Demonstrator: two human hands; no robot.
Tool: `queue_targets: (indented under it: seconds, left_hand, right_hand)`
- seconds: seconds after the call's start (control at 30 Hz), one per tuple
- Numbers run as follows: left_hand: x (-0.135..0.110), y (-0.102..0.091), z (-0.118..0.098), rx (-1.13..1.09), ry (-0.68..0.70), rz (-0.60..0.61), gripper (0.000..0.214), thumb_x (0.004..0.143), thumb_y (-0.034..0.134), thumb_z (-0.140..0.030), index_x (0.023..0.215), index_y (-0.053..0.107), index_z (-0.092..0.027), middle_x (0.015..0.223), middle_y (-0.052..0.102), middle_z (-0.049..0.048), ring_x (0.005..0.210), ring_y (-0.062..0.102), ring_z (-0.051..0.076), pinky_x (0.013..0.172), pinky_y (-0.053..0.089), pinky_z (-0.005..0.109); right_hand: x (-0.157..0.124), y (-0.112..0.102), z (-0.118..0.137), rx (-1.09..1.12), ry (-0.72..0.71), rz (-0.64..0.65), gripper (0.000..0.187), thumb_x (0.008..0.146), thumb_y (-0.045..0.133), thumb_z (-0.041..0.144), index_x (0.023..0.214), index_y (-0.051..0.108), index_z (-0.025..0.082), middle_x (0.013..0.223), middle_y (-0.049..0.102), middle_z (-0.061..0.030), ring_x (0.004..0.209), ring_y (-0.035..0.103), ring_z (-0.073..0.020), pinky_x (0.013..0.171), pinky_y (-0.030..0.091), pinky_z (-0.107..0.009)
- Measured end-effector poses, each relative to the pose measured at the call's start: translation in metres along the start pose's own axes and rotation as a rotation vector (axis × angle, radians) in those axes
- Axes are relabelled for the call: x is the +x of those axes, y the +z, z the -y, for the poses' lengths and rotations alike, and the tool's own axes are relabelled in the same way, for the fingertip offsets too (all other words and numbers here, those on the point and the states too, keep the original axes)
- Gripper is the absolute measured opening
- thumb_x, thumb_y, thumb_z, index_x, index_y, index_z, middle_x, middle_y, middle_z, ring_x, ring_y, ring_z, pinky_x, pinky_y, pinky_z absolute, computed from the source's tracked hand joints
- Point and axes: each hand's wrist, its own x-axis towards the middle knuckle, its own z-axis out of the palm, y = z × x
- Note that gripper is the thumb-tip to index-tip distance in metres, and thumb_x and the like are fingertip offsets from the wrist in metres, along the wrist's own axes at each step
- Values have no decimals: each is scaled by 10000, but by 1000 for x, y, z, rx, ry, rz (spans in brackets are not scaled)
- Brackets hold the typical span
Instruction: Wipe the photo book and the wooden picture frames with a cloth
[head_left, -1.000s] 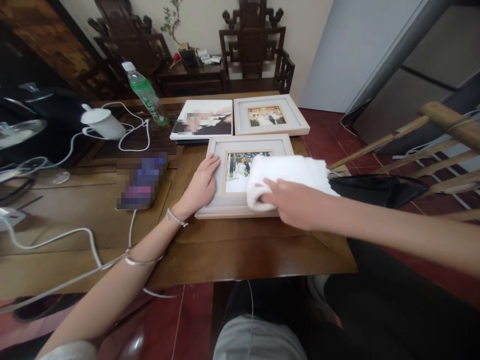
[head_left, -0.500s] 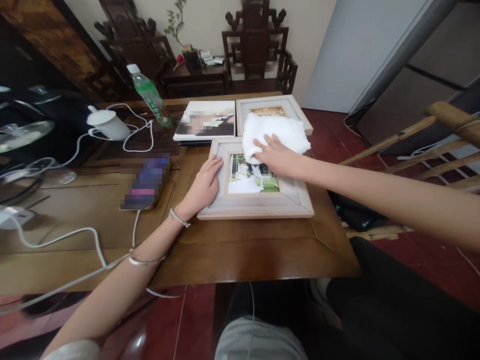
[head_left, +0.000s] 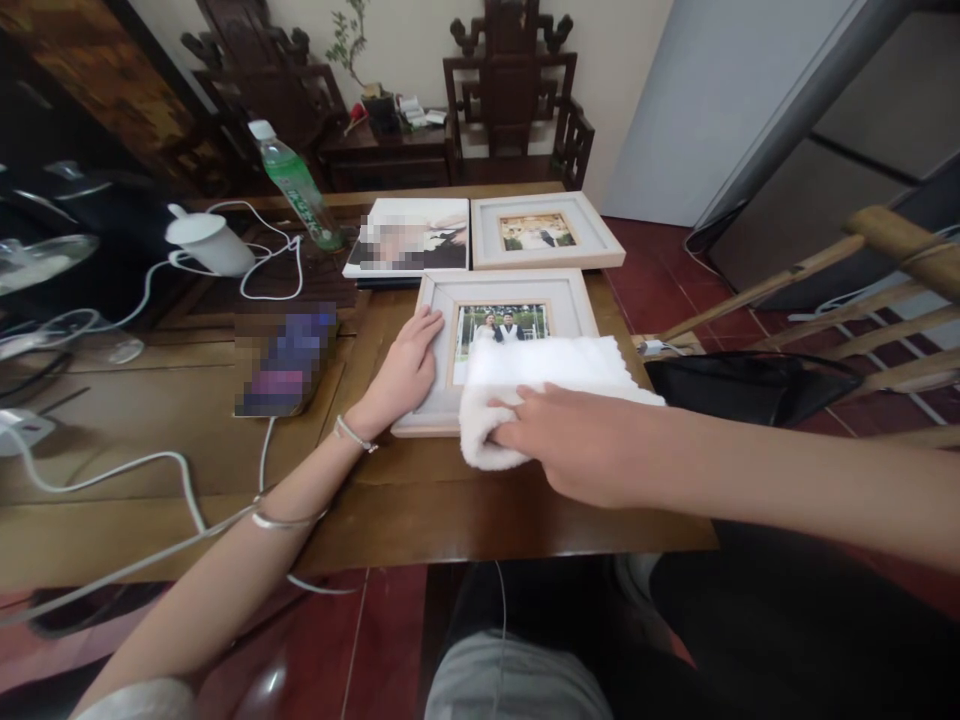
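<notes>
A pale wooden picture frame (head_left: 517, 286) lies flat near the table's front right, holding a photo of two people outdoors. My left hand (head_left: 403, 372) grips its left edge, fingers over the border. Over the frame's lower right part lies a folded white towel (head_left: 559, 365), hiding that corner and half the photo. My right hand (head_left: 577, 440) is closed on the towel at the frame's near edge, fingers pressed into the cloth and partly hidden. Directly behind is a second picture frame (head_left: 600, 245), with a white-edged photo panel (head_left: 450, 215) to its left.
On the wooden table (head_left: 420, 510) stand a green-labelled bottle (head_left: 296, 190) and a white lidded cup (head_left: 214, 245). A phone (head_left: 289, 360) lies left of my left hand, and white cables (head_left: 180, 470) cross the table's left side. A wooden chair (head_left: 892, 300) stands at right.
My right hand has drawn the towel toward me, from the far side of the near frame to its near edge. The back frame's photo is uncovered. My left hand stays put.
</notes>
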Motion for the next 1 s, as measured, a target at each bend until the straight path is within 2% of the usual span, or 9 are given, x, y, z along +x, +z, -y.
queue_targets:
  seconds: [0.07,0.17,0.33,0.47,0.53,0.7,0.8,0.9,1.0]
  left_hand:
    - [0,0,0,-5,-3,3,576,918,435,-169,1472,594,-165,1578,570,114,1558,409,314,1317,292,586]
    - [0,2,1,2,6,2,565,927,431,-181,1466,595,-152,1577,570,125,1560,405,315,1314,296,588]
    - [0,3,1,21,14,-4,544,945,413,-195,1447,603,-110,1573,567,159,1555,415,314,1313,307,568]
    - [0,2,1,-12,16,-4,546,941,427,-202,1456,602,-148,1571,574,135,1551,419,320,1308,305,592]
    - [-1,2,0,-14,14,-15,541,943,429,-206,1450,609,-154,1563,584,127,1546,427,318,1305,312,592]
    - [0,2,0,-6,14,-16,532,947,429,-199,1443,618,-167,1552,597,114,1542,437,308,1302,323,587]
    - [0,2,0,0,5,-5,534,950,428,-189,1450,612,-156,1563,585,125,1549,425,311,1309,314,580]
    - [0,3,-2,-3,-4,-11,532,952,423,-182,1446,613,-133,1567,575,145,1553,419,313,1316,301,566]
    - [0,2,-3,-10,-13,-28,506,982,401,-209,1426,625,-114,1564,577,160,1546,431,307,1320,299,544]
  right_hand:
    - [10,6,-10,-45,1,-52,542,752,476,-96,1161,721,164,1349,700,-164,1222,653,-348,947,536,-472]
    - [30,14,-36,-117,49,-117,769,737,439,-140,1404,643,185,1656,466,-145,1526,412,-394,1134,462,-565]
    - [63,4,-89,-146,147,-214,910,740,451,-142,1580,487,206,1731,326,-160,1589,298,-400,1189,412,-654]
    - [83,-11,-118,-275,191,-320,862,738,464,-128,1539,522,185,1782,170,-134,1625,96,-459,1186,252,-815]
    - [88,-13,-123,-297,217,-293,841,743,475,-121,1523,539,189,1782,186,-121,1619,98,-476,1172,237,-835]
    - [79,-5,-98,-257,212,-204,788,752,464,-115,1469,603,179,1737,320,-139,1559,292,-469,1130,349,-777]
    - [58,-5,-62,-197,188,-130,712,762,475,-97,1381,671,195,1672,444,-149,1420,487,-419,1030,479,-624]
    - [33,-9,-26,-82,178,-39,549,801,500,-48,1227,739,203,1344,702,-169,1084,675,-311,789,515,-419]
    - [18,-10,1,12,119,9,413,835,520,-6,1108,756,195,1038,754,-137,842,687,-241,660,465,-361]
